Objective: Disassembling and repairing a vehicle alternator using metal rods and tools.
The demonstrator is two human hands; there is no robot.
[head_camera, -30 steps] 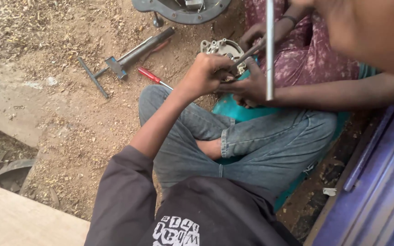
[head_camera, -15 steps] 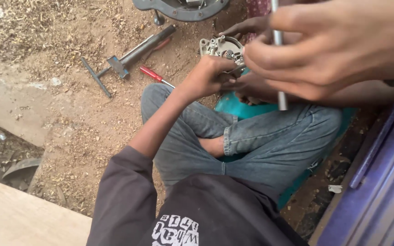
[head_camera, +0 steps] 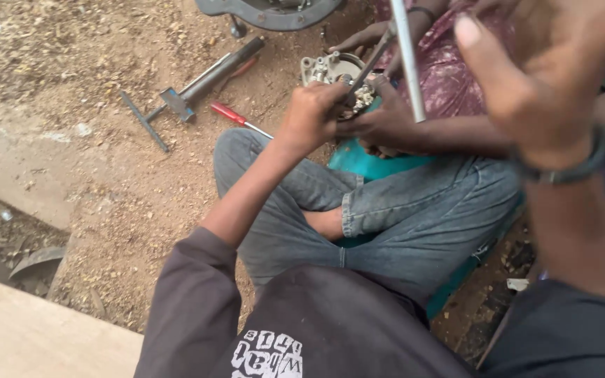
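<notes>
I sit cross-legged in jeans on sandy ground. My left hand [head_camera: 311,112] is closed on the rim of a round metal housing [head_camera: 330,70] that rests over a teal seat [head_camera: 365,162]. My right hand [head_camera: 544,73], blurred and close to the camera, wears a wristband and is raised with its thumb apart. It sits just right of an upright metal rod [head_camera: 407,63], with a gap between them. Another person's hand [head_camera: 386,126], on an arm with a teal sleeve, also steadies the housing. A third hand [head_camera: 362,38] pokes a thin tool into it.
A long metal T-handle wrench [head_camera: 190,89] and a red-handled screwdriver [head_camera: 231,113] lie on the dirt to the left. A grey round casting [head_camera: 267,12] sits at the top edge. A pale wooden plank [head_camera: 29,339] crosses the bottom left.
Half a second ago my right hand was wrapped round the metal rod; now it has come off it and moved right. My left hand stays on the housing.
</notes>
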